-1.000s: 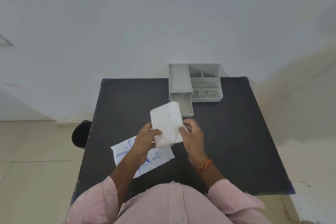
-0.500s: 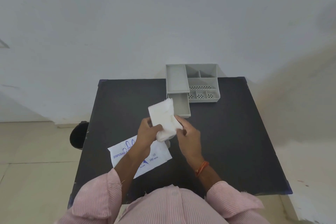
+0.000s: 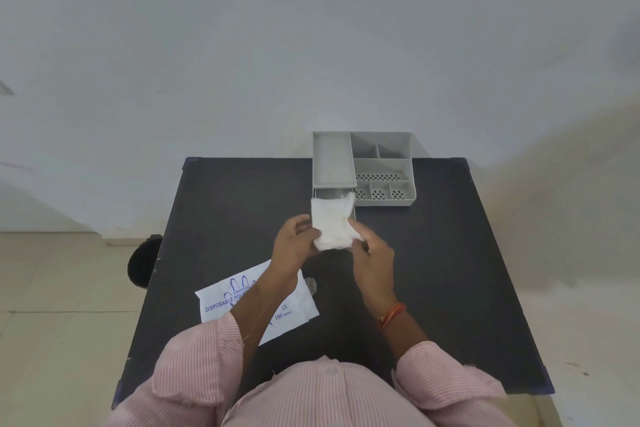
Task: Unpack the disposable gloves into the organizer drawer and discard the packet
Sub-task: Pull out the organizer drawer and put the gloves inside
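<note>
A folded white stack of disposable gloves (image 3: 331, 222) is held over the front of the pulled-out drawer (image 3: 333, 193) of the grey organizer (image 3: 381, 166). My left hand (image 3: 293, 239) grips the stack's left edge and my right hand (image 3: 372, 248) pinches its right lower side. The stack hides most of the drawer's inside. The emptied white packet with blue print (image 3: 225, 298) lies flat on the black table (image 3: 450, 270), partly under my left forearm.
The organizer stands at the table's far edge against the white wall, with several small perforated compartments (image 3: 381, 191) on its right. A black bin (image 3: 143, 263) sits on the floor off the table's left edge.
Both hands have carried the glove stack forward from mid-table to the open drawer, and the stack is folded narrower than before. The packet has stayed where it lay.
</note>
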